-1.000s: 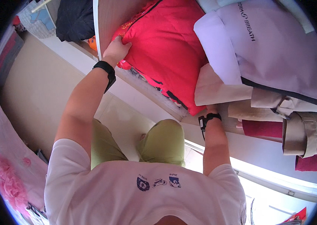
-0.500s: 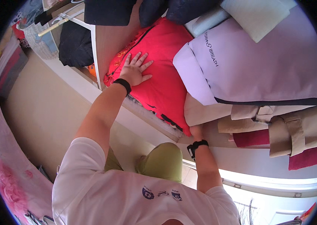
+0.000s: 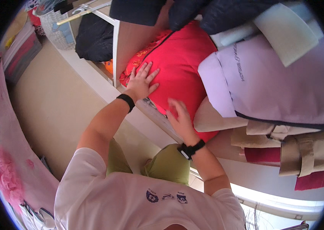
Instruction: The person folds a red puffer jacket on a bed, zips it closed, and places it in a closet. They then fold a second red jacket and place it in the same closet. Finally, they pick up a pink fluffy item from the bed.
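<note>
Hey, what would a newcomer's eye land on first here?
Probably the bright red padded bundle near the upper middle, with the left hand spread on it. Next, perhaps, the pale lilac garment at the right, then the pink ruffles by the lower left rim.

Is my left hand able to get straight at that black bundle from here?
Probably not directly: the white-edged partition stands between the left hand, spread on the red bundle, and the black bundle. Around the partition's front edge, the way looks free.
</note>
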Available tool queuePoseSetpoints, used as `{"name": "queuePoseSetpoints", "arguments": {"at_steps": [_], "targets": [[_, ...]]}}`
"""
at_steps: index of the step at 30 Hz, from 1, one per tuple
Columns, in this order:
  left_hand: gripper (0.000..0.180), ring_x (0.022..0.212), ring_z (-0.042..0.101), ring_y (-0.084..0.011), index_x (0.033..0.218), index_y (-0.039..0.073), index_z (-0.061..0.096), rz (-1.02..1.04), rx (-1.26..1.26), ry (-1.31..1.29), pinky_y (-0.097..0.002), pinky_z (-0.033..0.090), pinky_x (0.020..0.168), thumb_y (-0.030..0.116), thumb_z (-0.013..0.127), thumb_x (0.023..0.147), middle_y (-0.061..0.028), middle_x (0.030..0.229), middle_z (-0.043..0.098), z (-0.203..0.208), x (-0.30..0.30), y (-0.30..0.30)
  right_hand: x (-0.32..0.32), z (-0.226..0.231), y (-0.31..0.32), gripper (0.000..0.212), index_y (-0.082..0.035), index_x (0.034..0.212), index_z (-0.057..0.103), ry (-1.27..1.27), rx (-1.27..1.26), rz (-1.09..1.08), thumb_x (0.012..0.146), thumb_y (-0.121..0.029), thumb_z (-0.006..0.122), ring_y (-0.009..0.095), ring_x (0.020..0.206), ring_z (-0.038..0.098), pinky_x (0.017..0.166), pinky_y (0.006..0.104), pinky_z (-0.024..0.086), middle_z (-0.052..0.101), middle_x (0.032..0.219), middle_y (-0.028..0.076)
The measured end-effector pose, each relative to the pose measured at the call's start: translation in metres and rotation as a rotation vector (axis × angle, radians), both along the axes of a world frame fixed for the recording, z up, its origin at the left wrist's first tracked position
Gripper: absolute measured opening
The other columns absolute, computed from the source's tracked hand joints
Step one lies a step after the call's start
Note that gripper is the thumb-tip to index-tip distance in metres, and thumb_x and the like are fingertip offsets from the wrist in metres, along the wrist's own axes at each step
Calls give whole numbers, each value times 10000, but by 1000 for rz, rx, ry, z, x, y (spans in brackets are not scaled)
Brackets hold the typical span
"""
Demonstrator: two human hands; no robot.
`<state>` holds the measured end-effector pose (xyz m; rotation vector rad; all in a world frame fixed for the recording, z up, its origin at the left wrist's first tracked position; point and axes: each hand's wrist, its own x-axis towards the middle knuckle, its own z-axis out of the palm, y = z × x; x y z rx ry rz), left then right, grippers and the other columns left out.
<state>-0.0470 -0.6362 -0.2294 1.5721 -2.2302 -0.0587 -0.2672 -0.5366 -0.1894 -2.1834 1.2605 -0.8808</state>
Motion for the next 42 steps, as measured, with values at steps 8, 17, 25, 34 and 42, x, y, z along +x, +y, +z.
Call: {"name": "queuePoseSetpoints", "arguments": {"at_steps": [8,17,25,34,42], "targets": [[564,1346,348,-330,1353,184,501,-112,170,162,-500,230,1126,457,569,864,-165,1480,317,26,64,56,40,50,-213,863,-195,1510,168,483,37,-647,850,-682,434,407,1435,62,1088,650,129,110,1559,195],[528,1286,408,-380,1302,134,547,42,445,280,-461,333,1075,327,665,825,-203,1437,379,18,117,128,71,24,-317,1000,-312,1515,16,758,252,-542,747,-832,389,414,1433,-71,1044,719,121,-64,1577,148],[482,1236,463,-363,1266,142,571,-53,499,280,-459,366,1042,382,616,850,-181,1367,470,12,102,134,80,15,-284,1036,-228,1522,82,674,225,-424,741,-808,437,434,1431,-37,1112,618,80,-28,1567,201],[334,1050,585,-330,1150,109,622,-11,544,266,-418,476,896,141,534,829,-153,1116,628,-3,131,97,88,11,-69,599,-190,1376,459,367,-141,851,863,-464,603,303,1322,391,1088,608,136,486,1372,137],[320,1082,581,-323,1177,85,607,81,635,560,-382,463,927,225,541,898,-157,1158,622,23,117,98,60,-61,-8,588,-145,1271,530,650,121,797,785,-458,635,404,1199,478,990,569,362,500,1320,204]]}}
